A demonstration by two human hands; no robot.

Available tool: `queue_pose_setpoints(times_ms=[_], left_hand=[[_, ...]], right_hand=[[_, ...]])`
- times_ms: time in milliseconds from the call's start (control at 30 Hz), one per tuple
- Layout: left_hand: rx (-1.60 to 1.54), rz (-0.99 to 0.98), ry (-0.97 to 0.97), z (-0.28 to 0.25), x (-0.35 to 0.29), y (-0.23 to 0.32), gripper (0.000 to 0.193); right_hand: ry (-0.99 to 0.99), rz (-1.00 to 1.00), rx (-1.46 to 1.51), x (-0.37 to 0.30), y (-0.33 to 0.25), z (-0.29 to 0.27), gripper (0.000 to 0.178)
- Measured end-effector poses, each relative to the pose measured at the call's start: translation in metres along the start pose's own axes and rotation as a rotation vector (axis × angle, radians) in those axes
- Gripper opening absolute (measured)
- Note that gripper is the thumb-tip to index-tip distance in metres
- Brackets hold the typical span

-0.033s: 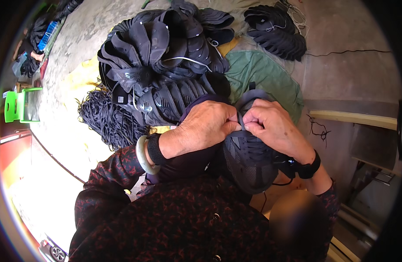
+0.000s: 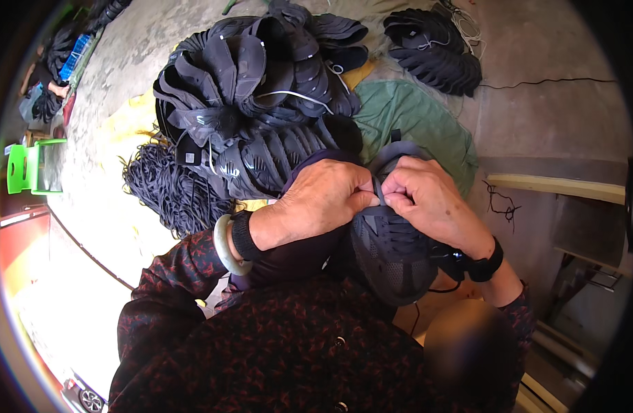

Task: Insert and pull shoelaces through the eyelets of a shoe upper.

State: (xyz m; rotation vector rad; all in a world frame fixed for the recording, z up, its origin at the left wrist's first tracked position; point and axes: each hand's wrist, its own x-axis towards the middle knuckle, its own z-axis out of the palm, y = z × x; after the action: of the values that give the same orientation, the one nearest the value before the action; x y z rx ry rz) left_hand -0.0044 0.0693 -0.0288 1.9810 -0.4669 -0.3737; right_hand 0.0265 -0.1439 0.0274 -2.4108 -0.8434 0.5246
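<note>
A black shoe upper [image 2: 395, 258] with a mesh toe lies across my lap, its toe toward me and its collar away. Dark shoelace [image 2: 402, 230] crosses its front in rows. At the top of the lacing, my left hand [image 2: 330, 196] and my right hand [image 2: 426, 196] meet, thumbs and fingertips pinched close together. Between them runs a dark strand that looks like the lace, its ends hidden by the fingers. Left of the shoe lies a large tangle of dark shoelaces [image 2: 175, 186].
Stacked black shoe uppers [image 2: 240, 76] fill the floor ahead, beside a green cloth [image 2: 406, 103]. Another stack of uppers [image 2: 437, 58] sits far right, near a thin cable [image 2: 543, 82]. A wooden-edged bench [image 2: 557, 186] stands right, a green chair [image 2: 27, 165] left. Another person's arm [image 2: 55, 88] shows far left.
</note>
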Motion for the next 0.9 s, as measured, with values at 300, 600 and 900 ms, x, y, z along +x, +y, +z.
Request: queue_pose_setpoints(times_ms=[300, 600, 900], left_hand=[[-0.016, -0.079, -0.073, -0.011, -0.001, -0.001, 0.015], [-0.492, -0.119, -0.124, -0.009, 0.006, -0.025, 0.020], [-1.385, -0.549, 0.056, -0.018, -0.007, -0.027, 0.018]], right_hand=[[0.156, -0.104, -0.372, -0.009, 0.000, -0.036, 0.006], [0.240, 0.279, -0.256, -0.021, 0.043, -0.070, 0.004], [0.268, 0.249, -0.185, -0.023, 0.039, -0.056, 0.011]])
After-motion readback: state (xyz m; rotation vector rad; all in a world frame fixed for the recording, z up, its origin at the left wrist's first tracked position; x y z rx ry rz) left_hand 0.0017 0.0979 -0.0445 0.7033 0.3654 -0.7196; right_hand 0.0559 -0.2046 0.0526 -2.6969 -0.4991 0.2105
